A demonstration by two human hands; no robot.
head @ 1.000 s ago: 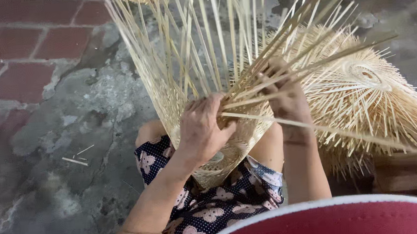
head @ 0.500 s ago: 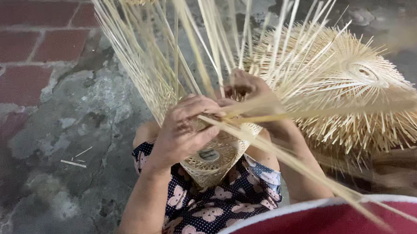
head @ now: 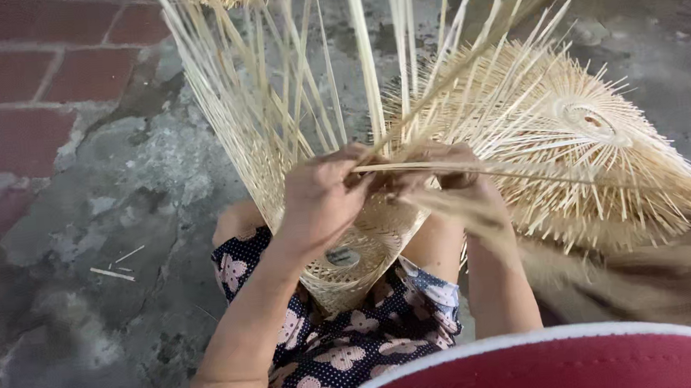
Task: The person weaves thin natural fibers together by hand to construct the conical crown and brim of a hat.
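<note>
Two hands at a half-woven bamboo basket, strips swung since a second ago.

Head view: left hand (head: 322,200) closed over the basket's (head: 350,258) woven wall, fingers curled round thin strips; right hand (head: 454,182) clenched on a long flat strip (head: 514,176), now lying level across to the right, no longer angled down as half a second back. Basket resting on the lap against floral cloth (head: 349,356), its round base newly in sight, loose pale splints (head: 273,85) fanning upward, stiff and splintery. Just beside, right, a finished domed weave (head: 584,129) with bristling ends. Rough grey concrete (head: 119,202), red bricks (head: 21,79).
</note>
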